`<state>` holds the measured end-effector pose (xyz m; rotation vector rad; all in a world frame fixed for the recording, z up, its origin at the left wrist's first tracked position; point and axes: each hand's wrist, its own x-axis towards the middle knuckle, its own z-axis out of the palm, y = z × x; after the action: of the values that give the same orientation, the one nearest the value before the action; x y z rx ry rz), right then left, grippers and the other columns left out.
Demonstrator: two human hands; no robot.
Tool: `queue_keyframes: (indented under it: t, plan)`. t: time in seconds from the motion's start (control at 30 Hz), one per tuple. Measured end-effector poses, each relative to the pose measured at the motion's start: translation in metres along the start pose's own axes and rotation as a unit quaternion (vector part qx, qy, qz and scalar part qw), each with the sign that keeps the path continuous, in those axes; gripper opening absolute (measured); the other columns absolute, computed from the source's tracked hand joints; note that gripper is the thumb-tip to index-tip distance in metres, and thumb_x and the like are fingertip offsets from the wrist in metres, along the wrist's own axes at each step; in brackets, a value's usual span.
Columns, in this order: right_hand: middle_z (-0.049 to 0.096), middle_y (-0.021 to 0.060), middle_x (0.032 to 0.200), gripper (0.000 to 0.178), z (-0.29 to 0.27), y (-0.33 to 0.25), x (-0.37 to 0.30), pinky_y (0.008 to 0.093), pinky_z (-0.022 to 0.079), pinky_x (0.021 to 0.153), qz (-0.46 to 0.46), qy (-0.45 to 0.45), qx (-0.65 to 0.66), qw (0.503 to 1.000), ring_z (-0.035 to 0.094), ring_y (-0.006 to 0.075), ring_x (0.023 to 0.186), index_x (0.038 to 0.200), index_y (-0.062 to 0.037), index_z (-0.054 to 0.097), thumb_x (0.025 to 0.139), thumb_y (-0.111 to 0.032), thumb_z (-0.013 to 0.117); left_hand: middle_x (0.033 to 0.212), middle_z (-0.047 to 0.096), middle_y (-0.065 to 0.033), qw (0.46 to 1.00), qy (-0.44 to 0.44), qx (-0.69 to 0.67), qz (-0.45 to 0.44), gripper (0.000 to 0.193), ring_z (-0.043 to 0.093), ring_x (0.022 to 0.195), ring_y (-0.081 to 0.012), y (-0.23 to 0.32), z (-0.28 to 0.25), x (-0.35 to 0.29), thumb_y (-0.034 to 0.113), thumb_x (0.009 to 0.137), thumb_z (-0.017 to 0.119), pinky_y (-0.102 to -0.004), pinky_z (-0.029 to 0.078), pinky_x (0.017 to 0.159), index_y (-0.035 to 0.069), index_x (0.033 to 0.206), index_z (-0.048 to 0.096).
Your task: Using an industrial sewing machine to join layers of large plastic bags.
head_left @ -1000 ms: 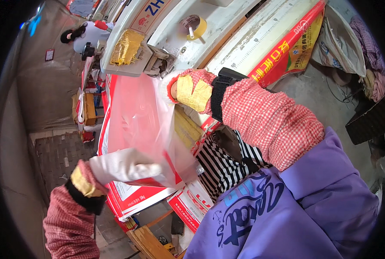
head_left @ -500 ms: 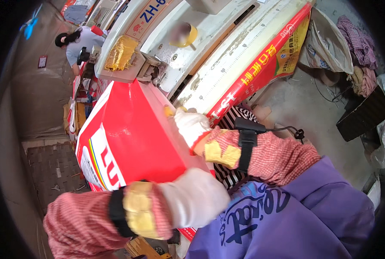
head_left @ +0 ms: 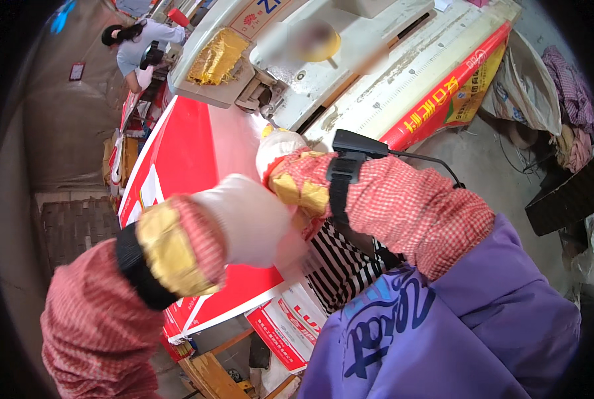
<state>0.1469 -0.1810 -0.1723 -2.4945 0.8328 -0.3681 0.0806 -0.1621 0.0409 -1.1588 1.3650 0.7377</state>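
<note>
A large glossy red and white woven bag lies under the head of a sewing machine, one edge running up to its needle area. My right hand, in a white glove with yellow at the fingertips, is closed on the bag's edge just below the machine head. Nearer to me, my left hand, also white-gloved, lies over the bag's near part. Motion smears it and its fingers are not readable. Both forearms wear red checked sleeves with yellow patches and black straps.
A worn white worktable carries a yellow spool. Below lie another printed bag and a wooden frame. At right are a white sack, checked cloth and a dark box. Another person works at far left.
Both gloved hands have moved up and left in the picture, nearer the machine head. The bag has shifted too, and another printed bag now shows below it. The whole view has also shifted slightly.
</note>
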Motion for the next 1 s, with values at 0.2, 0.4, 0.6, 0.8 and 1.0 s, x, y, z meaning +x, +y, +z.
queue_keyframes:
  t: [0.2,0.4,0.6,0.8,1.0]
  plan:
    - [0.062,0.0122,0.068,0.017,-0.019,0.004,-0.009,0.0380,0.047,0.050,-0.022,0.062,0.050,0.997,0.062,0.0241,0.062,0.078,-0.0027,0.064,0.074,-0.015,0.053,0.054,0.055,0.0000,0.996,-0.028,0.052,0.071,0.010,0.056,0.056,-0.0185,0.032,0.038,-0.049,0.016,0.065,0.063,-0.0306,0.044,0.052,0.010,0.073,0.064]
    - [0.062,0.0102,0.068,0.016,-0.007,-0.010,-0.001,0.0369,0.048,0.053,-0.009,0.019,-0.068,0.997,0.063,0.0234,0.062,0.071,-0.0046,0.063,0.074,-0.017,0.055,0.055,0.057,-0.0028,0.992,0.011,-0.055,0.115,0.007,0.059,0.054,-0.0199,0.055,0.054,-0.045,0.016,0.061,0.063,-0.0323,0.045,0.050,0.012,0.066,0.064]
    - [0.059,0.0081,0.064,0.014,0.066,-0.040,0.051,0.0350,0.047,0.052,0.384,0.240,-0.534,0.714,0.058,0.0193,0.057,0.068,-0.0051,0.062,0.072,-0.018,0.060,0.054,0.056,-0.0074,0.899,0.363,-0.157,0.190,0.008,0.058,0.050,-0.0254,0.093,0.027,0.022,0.014,0.062,0.055,-0.0347,0.046,0.042,0.009,0.061,0.062]
    - [0.060,0.0086,0.065,0.013,0.049,-0.031,0.032,0.0354,0.048,0.052,0.336,0.216,-0.462,0.791,0.059,0.0202,0.058,0.071,-0.0046,0.062,0.072,-0.017,0.059,0.064,0.060,-0.0090,0.988,0.026,-0.137,0.067,0.029,0.060,0.064,-0.0267,0.024,-0.007,0.014,0.034,0.074,0.058,-0.0387,0.047,0.058,0.006,0.068,0.062]
    - [0.060,0.0092,0.066,0.012,0.029,-0.031,0.043,0.0357,0.048,0.052,0.282,0.177,-0.369,0.868,0.060,0.0211,0.059,0.075,-0.0042,0.062,0.073,-0.016,0.058,0.061,0.057,-0.0112,0.983,0.119,-0.010,0.137,0.010,0.055,0.059,-0.0270,0.063,0.033,-0.043,0.015,0.065,0.059,-0.0381,0.041,0.048,0.006,0.062,0.062]
